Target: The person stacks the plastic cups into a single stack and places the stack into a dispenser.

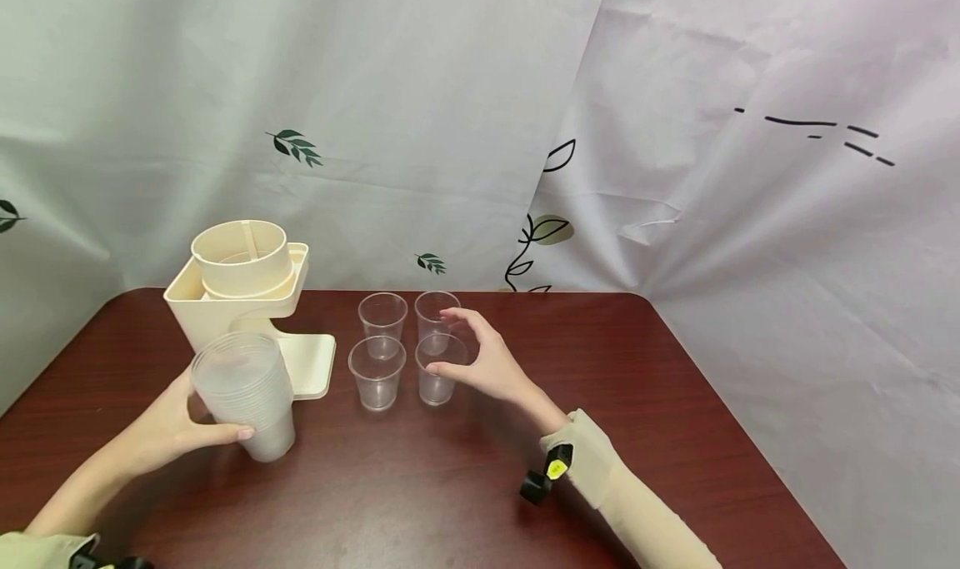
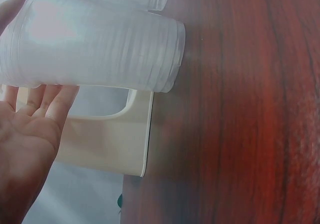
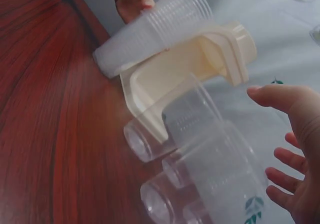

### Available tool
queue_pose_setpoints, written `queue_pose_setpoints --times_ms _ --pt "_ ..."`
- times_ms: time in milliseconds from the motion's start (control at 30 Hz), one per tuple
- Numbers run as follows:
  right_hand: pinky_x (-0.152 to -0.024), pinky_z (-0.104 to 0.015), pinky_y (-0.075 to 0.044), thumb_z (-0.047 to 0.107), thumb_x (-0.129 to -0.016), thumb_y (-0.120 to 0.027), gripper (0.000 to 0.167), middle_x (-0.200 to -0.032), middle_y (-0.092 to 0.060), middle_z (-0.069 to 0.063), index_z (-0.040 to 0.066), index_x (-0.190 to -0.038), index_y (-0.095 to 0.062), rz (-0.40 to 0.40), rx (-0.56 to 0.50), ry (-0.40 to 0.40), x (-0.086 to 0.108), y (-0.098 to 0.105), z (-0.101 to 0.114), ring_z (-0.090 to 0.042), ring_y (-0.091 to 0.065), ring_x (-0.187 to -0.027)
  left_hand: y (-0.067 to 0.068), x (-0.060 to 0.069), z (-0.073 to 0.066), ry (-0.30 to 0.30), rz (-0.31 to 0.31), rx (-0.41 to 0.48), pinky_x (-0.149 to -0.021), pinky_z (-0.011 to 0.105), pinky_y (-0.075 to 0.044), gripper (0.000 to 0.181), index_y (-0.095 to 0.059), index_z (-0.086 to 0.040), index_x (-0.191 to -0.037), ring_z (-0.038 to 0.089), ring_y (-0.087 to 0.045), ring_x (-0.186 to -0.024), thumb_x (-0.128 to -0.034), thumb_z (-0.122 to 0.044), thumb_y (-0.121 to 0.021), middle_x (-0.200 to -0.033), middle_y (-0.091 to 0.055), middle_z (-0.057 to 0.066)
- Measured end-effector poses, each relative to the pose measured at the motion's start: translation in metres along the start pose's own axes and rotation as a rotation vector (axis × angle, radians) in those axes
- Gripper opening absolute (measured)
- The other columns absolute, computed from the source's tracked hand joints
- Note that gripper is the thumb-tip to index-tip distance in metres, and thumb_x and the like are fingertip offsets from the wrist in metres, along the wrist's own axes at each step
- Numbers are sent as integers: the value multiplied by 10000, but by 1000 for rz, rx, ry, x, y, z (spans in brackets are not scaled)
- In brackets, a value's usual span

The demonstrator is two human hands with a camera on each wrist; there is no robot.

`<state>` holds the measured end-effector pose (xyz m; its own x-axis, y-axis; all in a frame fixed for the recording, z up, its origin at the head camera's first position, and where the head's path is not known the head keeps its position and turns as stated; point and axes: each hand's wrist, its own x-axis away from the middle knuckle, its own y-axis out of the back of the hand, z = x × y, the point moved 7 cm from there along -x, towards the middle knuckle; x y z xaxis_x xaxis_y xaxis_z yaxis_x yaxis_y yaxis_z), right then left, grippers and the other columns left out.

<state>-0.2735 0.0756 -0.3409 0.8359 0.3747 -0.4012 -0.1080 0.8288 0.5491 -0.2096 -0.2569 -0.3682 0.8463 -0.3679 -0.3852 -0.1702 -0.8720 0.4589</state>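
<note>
My left hand [image 1: 176, 419] grips a tall stack of nested clear plastic cups [image 1: 251, 394], with the thumb on the near side. In the left wrist view, the fingers [image 2: 55, 101] pass behind the stack, whose base is close to the tabletop. Several single clear cups stand upright in two rows at the middle of the table. Beside the front right cup [image 1: 437, 390] is my right hand [image 1: 491, 365], thumb and fingers spread apart. The right wrist view shows that hand apart from the cups' rims, holding nothing.
Behind the stack stands a cream plastic holder [image 1: 307, 365] with a round open top and a flat base. The dark red wooden table [image 1: 420, 486] ends at a pale curtain [image 1: 420, 119] with leaf prints.
</note>
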Motion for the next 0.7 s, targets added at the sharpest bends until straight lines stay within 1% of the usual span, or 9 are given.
queue_pose_setpoints --times_ms 133,267,367,400,500,567,633,700 --pt "-1011 -405 -449 130 -692 -855 754 -1278 -566 -148 80 -1340 -473 5 -51 -51 4 3 -8 -286 -570 -1157 0 0 1 0 5 9 -754 151 -494 987 -250 -122 -1458 -57 -555 -1031 -655 180 -737 -1243 -486 -164" --pt "-1023 -476 -434 30 -698 -826 742 -1263 -543 -242 -23 -1331 -441 25 -125 -74 7 6 1 -366 -548 -1180 0 0 1 4 7 11 -757 151 -493 986 -248 -124 -1459 -55 -557 -1032 -658 179 -736 -1245 -486 -160" --pt "-1003 -433 -459 70 -700 -835 762 -1263 -533 -242 -16 -1336 -424 42 -144 -72 9 5 -7 -383 -546 -1179 0 0 1 5 4 6 -755 152 -493 987 -248 -128 -1459 -58 -556 -1030 -658 175 -739 -1244 -483 -166" --pt "-1005 -436 -459 60 -700 -832 771 -1273 -525 -249 -21 -1344 -415 51 -158 -78 9 5 -9 -385 -543 -1182 0 0 0 6 2 2 -756 150 -492 988 -249 -129 -1460 -60 -553 -1030 -657 173 -741 -1244 -482 -170" --pt "-1009 -441 -458 55 -700 -829 805 -1305 -513 -232 5 -1376 -394 71 -191 -94 9 0 -27 -393 -522 -1200 0 0 0 7 -1 -4 -759 145 -488 990 -249 -128 -1461 -65 -547 -1033 -656 168 -744 -1245 -479 -176" --pt "-1026 -499 -432 -10 -700 -805 810 -1325 -499 -239 -6 -1388 -378 86 -223 -121 9 -3 -32 -424 -502 -1216 0 1 0 6 -2 -6 -762 142 -486 991 -249 -126 -1461 -66 -544 -1036 -656 167 -746 -1247 -478 -175" --pt "-1034 -494 -427 -2 -704 -804 817 -1335 -487 -250 1 -1395 -367 102 -236 -127 9 -6 -40 -426 -495 -1226 0 1 0 7 1 -3 -768 139 -483 993 -245 -127 -1464 -67 -539 -1045 -658 166 -745 -1251 -477 -171" --pt "-1036 -471 -430 24 -709 -808 816 -1337 -475 -261 8 -1394 -364 122 -243 -130 9 -8 -42 -410 -502 -1229 0 0 0 9 4 3 -771 140 -483 985 -248 -127 -1461 -66 -539 -1048 -662 166 -742 -1248 -482 -169"
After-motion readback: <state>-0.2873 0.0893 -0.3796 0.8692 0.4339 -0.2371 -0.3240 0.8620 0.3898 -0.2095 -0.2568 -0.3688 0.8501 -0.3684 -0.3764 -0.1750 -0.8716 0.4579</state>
